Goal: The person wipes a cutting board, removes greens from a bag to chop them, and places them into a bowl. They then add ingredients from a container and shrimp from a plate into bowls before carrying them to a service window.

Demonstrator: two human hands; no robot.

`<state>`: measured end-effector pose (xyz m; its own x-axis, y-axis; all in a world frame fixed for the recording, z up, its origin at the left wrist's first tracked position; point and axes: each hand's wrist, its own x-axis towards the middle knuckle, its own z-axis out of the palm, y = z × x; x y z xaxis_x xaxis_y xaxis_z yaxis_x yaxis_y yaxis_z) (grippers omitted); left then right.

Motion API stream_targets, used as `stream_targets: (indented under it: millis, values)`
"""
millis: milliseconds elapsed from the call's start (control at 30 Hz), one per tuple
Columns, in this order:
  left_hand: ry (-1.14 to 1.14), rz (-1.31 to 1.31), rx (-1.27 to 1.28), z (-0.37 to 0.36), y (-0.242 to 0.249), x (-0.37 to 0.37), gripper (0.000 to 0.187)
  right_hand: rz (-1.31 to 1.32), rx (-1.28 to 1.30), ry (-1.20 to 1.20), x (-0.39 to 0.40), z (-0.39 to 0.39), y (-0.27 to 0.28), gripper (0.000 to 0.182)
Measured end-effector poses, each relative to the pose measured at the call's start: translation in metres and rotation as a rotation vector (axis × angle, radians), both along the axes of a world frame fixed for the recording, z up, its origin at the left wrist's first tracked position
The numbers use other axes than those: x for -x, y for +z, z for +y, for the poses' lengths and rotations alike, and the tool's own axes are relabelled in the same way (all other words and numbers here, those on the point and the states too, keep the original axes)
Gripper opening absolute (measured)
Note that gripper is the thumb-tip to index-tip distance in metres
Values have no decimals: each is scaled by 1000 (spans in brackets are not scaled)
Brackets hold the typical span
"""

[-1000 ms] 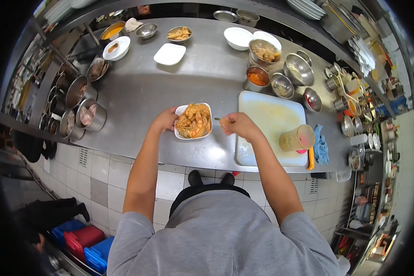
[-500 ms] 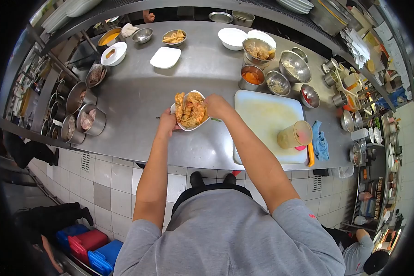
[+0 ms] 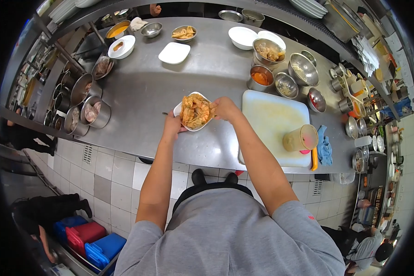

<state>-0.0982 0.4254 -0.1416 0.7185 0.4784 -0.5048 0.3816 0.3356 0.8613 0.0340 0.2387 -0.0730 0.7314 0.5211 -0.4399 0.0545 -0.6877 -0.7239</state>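
Note:
A white bowl [image 3: 177, 110] heaped with orange-brown, sauce-coated food [image 3: 197, 110] is held above the steel table. My left hand [image 3: 172, 125] grips its lower left rim, thumb and fingers closed on it. The narrow dark tip of some object [image 3: 164, 113] shows just left of that hand; I cannot make out what it is. My right hand [image 3: 227, 109] is at the right edge of the food, fingers closed together. Whether it pinches a piece of food or the rim is hidden.
Right of my hands, a cutting board [image 3: 276, 119] carries a cloudy tub [image 3: 301, 139], near an orange handle [image 3: 314, 159] and a blue cloth [image 3: 324, 146]. Steel bowls [image 3: 302, 69] cluster behind it. Meat pots [image 3: 96, 112] line the left edge; a white plate [image 3: 174, 53] lies farther back.
The food piece that stuck up at the bowl's left now lies lower in the heap. My right hand has shifted slightly right. The whole view has shifted a little.

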Motion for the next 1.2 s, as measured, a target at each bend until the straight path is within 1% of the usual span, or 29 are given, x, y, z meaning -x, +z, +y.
stream_targets:
  millis: [67,100,167,200,267,300,333,367,400,433,500,533,567,600,667,700,733,767,800,867,933,1000,1033,1067,1100,1133,1167,1200]
  values:
    - [18,-5,-2,-3,-2,0,39,68,-90,-76,-6,-2,8,23]
    - [31,-11,-4,-5,-2,0,39,66,-90,-76,-10,0,9,23]
    - [32,-21,-29,-9,-3,0,38,-6,-96,26,-20,7,12,22]
    - [32,-28,-55,-11,0,1,37,-8,-98,32,-19,13,19,22]
    - [42,-26,-44,-14,5,3,39,-180,81,228,-16,27,34,23]
    - [45,-23,-30,-14,7,5,40,-184,79,237,-14,33,41,23]
    - [54,-26,-31,-9,-8,6,40,-188,120,241,-11,38,47,25]
    - [30,-29,-425,-5,-23,6,43,-194,162,244,-9,43,53,27]
    - [7,-27,-820,-5,-18,6,45,-200,162,253,-10,45,58,27]
    - [17,-28,-818,-3,-13,6,45,-222,134,255,-11,46,63,25]
    - [-24,-269,-1083,-5,4,6,50,-247,108,264,-12,47,75,24]
    - [-19,-266,-1081,-7,11,4,50,-311,43,216,-11,46,79,23]
    - [-129,-302,-1051,-9,18,-1,48,-373,-23,166,-9,46,82,23]
    - [-239,-339,-1019,-8,20,-3,46,-372,-22,171,-6,47,81,23]
    - [-255,-349,-1009,-6,26,-5,45,-585,-40,165,2,46,79,23]
    - [-275,-360,-999,-5,28,-7,44,-590,-40,165,5,44,70,23]
    - [-276,-364,-999,-4,30,-8,44,-531,-52,231,10,41,55,23]
    - [-298,-370,-917,-2,31,-9,42,-471,-64,295,12,36,42,23]
    - [-319,-377,-837,1,32,-10,41,-474,-65,292,14,30,41,23]
    - [-306,-359,-813,3,35,-12,41,-448,-175,325,13,10,43,24]
    - [-295,-338,-784,6,31,-14,42,-244,-311,100,11,-22,64,27]
    - [-247,-360,-727,13,21,-14,45,-301,-295,5,0,-80,80,24]
    - [-242,-356,-725,21,21,-11,45,-389,-290,-31,-5,-116,91,20]
    - [-222,-329,-868,31,21,-5,46,-289,-202,-148,-12,-159,102,14]
    - [-201,-296,-1012,42,20,3,48,-322,-212,-312,-5,-196,119,10]
    - [-191,-282,-1015,58,17,9,48,-358,-215,-405,-2,-237,126,10]
    - [-268,-199,-1125,75,12,17,46,-437,-127,-415,-12,-292,115,10]
    - [-344,-111,-1234,87,8,23,45,-437,20,-412,-12,-327,118,9]
